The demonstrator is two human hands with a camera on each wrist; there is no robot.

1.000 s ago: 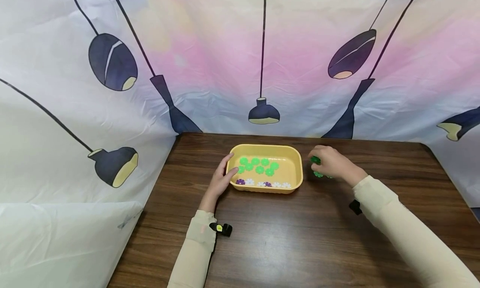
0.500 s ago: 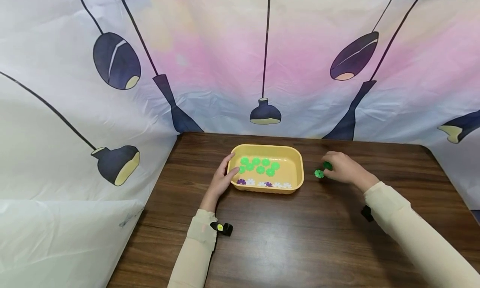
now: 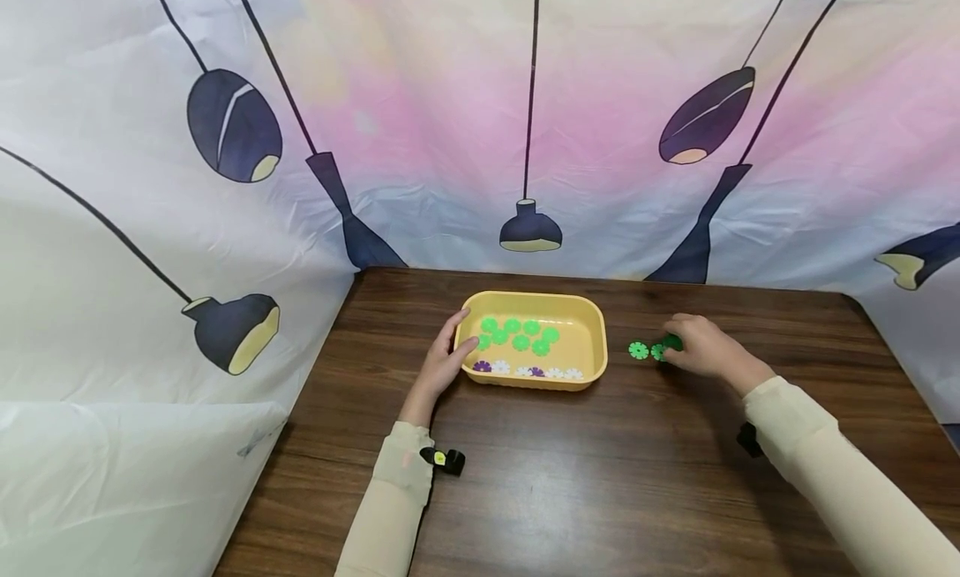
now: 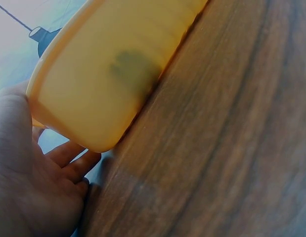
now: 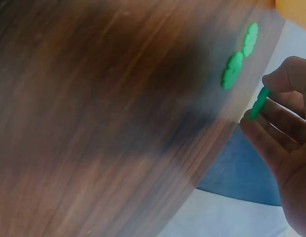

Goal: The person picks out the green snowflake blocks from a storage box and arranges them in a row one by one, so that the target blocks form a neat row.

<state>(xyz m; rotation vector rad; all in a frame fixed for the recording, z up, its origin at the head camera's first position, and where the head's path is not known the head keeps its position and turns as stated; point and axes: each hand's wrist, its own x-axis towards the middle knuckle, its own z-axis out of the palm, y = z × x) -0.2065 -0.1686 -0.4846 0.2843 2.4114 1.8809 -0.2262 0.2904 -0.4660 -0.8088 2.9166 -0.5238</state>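
My left hand (image 3: 438, 364) holds the left end of a yellow plastic tray (image 3: 536, 383), the thumb over its rim and the fingers along the outside. Inside the tray lie several green flower-shaped discs (image 3: 521, 342), with white discs (image 3: 500, 367) and purple discs (image 3: 482, 366) along the front side. To the right of the tray, my right hand (image 3: 701, 348) pinches another green flower-shaped disc (image 5: 259, 102) between thumb and fingers, close above the table. Two more green discs, one (image 5: 250, 39) nearer the tray and one (image 5: 233, 70) nearer the hand, lie side by side on the wood.
The dark wooden table (image 3: 562, 477) carries the tray near its far edge. Behind it hangs a pastel cloth (image 3: 450, 160) printed with lamps, and white sheeting (image 3: 135, 477) covers the left side. A black strap camera (image 3: 444, 459) sits on the left wrist.
My right hand, with the green disc pinched in it, has moved right and slightly nearer along the row, uncovering the two green discs on the table. The left hand and tray stay in place.
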